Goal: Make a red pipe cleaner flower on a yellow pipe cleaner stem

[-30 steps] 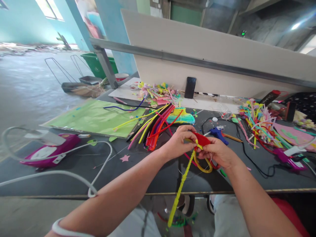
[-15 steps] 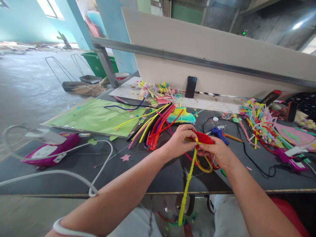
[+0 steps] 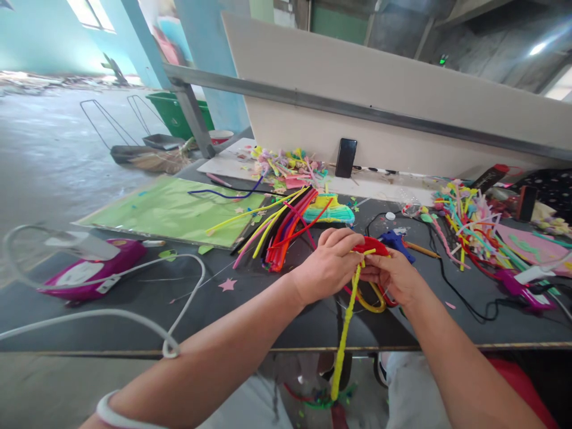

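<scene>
Both bare arms reach forward and converge: the left forearm (image 3: 232,339) slants in from lower left, the right forearm (image 3: 460,351) from lower right, bringing the hands close together at the fingertips while the wrists remain well apart. The left hand (image 3: 329,265) lies with its back uppermost, knuckles raised and fingers bent inward in a closed grasp. The right hand (image 3: 392,274) faces it, thumb extended leftward in a pinch, with other fingers curled beneath and partly hidden from view.
</scene>
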Tool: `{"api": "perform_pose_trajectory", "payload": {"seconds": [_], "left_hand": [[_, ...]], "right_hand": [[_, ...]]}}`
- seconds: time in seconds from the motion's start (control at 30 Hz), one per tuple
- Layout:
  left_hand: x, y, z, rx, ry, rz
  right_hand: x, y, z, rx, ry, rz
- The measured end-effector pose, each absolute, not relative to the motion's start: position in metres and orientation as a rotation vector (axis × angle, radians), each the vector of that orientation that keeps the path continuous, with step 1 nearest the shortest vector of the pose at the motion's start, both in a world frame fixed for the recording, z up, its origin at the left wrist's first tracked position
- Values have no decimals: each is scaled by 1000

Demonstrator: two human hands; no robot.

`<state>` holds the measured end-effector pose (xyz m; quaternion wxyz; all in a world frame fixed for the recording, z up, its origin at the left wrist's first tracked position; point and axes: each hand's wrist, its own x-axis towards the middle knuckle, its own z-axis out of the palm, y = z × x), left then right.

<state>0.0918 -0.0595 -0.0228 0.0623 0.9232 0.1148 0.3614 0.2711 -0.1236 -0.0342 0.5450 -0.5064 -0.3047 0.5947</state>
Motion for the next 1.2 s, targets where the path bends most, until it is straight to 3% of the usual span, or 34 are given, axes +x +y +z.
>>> {"api": "perform_pose_trajectory", "payload": {"seconds": [0.37,0.77,1.2], "left_hand": [[101,-51,-29,2587,526,1075],[98,-52,-24,2775,318,942],[106,-62,-29,2856,575,1090]], "right_hand": [[269,-126,-31,-1286,-781,1403],[271,-127,-32,-1268,-837,1495],[262,-130,-27,-1244,-865,1440]]}}
